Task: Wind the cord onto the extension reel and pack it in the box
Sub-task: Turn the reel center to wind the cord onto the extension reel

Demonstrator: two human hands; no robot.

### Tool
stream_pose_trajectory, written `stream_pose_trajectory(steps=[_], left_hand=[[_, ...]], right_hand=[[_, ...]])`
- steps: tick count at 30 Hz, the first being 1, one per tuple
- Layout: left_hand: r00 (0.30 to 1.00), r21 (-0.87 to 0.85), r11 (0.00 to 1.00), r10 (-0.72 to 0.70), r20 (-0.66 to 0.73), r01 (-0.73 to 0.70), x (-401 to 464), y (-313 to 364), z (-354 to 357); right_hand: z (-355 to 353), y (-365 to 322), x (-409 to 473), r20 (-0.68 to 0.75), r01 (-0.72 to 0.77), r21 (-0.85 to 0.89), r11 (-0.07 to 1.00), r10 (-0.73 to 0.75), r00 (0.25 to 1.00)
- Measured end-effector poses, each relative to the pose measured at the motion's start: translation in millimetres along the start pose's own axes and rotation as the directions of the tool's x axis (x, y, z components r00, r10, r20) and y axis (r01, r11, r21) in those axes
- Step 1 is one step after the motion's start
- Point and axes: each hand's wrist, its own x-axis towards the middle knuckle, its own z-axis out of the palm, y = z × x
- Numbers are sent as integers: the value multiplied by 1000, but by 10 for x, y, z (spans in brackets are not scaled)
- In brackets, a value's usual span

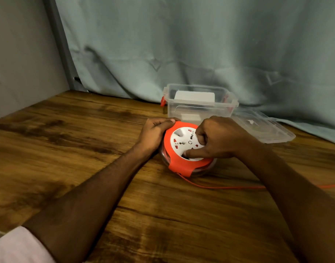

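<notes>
Centre frame, the extension reel (183,149) lies flat on the wooden table (77,149), orange rim up, white socket face showing. The right hand (219,138) covers the right side of that face, fingers curled down onto it, thumb pressed at the lower edge; whether it grips a handle there, can't tell. The left hand (156,130) clasps the reel's left rim, thumb on top. The orange cord (219,186) trails right and slips behind the right forearm. Just behind, the clear box (199,103) stands open, something white inside, blurred. Its lid (265,130) lies right, beside it. Grey-green curtain (200,44) behind. No readable lettering anywhere.
</notes>
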Motion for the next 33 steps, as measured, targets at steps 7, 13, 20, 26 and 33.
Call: stream_pose_trajectory(steps=[7, 13, 20, 26, 33], left_hand=[[1000, 11, 1000, 11, 16, -11, -23, 32, 23], [999, 1, 999, -34, 22, 34, -13, 28, -3], [995, 7, 999, -47, 89, 47, -42, 38, 3], [994, -1, 999, -41, 102, 41, -41, 21, -12], [995, -26, 999, -31, 95, 33, -44, 27, -8]], right_hand=[[19, -193, -14, -29, 6, -29, 1000, -7, 1000], [-99, -70, -23, 45, 52, 186, 981, -62, 997], [-142, 122, -5, 182, 31, 179, 983, -64, 981], [-161, 114, -22, 124, 28, 89, 996, -39, 992], [-103, 26, -39, 64, 45, 30, 999, -46, 997]])
